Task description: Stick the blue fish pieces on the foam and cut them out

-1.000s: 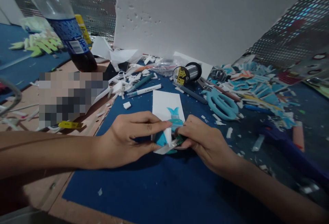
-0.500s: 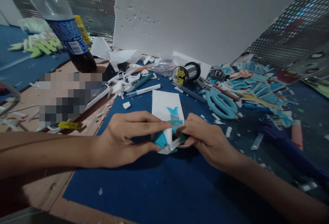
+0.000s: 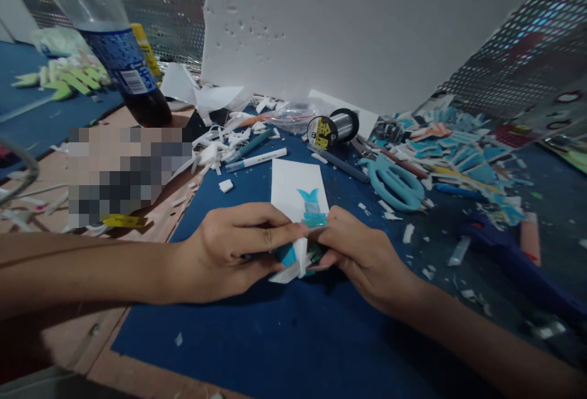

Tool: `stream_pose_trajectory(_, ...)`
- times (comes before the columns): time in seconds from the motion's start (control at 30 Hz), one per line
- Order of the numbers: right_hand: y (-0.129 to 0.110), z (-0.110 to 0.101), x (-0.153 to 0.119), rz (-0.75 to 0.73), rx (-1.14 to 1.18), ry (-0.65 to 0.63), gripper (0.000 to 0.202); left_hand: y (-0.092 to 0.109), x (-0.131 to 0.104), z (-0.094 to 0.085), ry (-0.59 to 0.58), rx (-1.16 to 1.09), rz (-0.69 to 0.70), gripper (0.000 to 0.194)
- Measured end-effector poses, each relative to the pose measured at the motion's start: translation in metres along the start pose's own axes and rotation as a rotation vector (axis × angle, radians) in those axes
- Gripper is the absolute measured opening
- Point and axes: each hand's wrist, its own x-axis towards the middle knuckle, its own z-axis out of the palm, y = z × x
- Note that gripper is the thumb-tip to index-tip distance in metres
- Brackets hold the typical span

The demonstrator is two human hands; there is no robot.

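white strip (image 3: 298,194) curled further | pinched between left hand (image 3: 229,252), right hand (image 3: 362,252)

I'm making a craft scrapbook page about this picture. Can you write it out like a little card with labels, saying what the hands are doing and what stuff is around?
Left hand: pinches the near end of the white card
Right hand: pinches the same end, fingertips meeting the left hand's
Card picture: teal fish tail
Surface: dark blue mat
Behind the card: white marker, wire spool
Right of card: light blue scissors, pile of blue paper scraps
Far left: soda bottle
Back: white foam board
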Motion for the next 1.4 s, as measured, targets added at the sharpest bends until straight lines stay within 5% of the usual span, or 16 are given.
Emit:
stream_pose_trajectory(0.33, 0.001, -0.003, -0.002, 0.006, -0.127, 0.024, 0.034, -0.002, -0.001, -0.003, 0.01, 0.022, -0.079, 0.04)
stream_pose_trajectory(0.53, 0.008, 0.0, -0.008, -0.021, -0.089, 0.047, 0.025, 0.0, 0.003, -0.007, -0.008, 0.075, -0.064, 0.02)
stream_pose_trajectory(1.03, 0.01, -0.013, 0.0, -0.081, -0.149, 0.019, 0.019, 0.001, 0.005, -0.007, -0.032, 0.133, -0.011, 0.02)
stream_pose_trajectory(1.4, 0.004, 0.001, -0.004, -0.038, -0.082, 0.066, 0.033, -0.002, -0.005, -0.002, -0.095, 0.159, 0.029, 0.023)
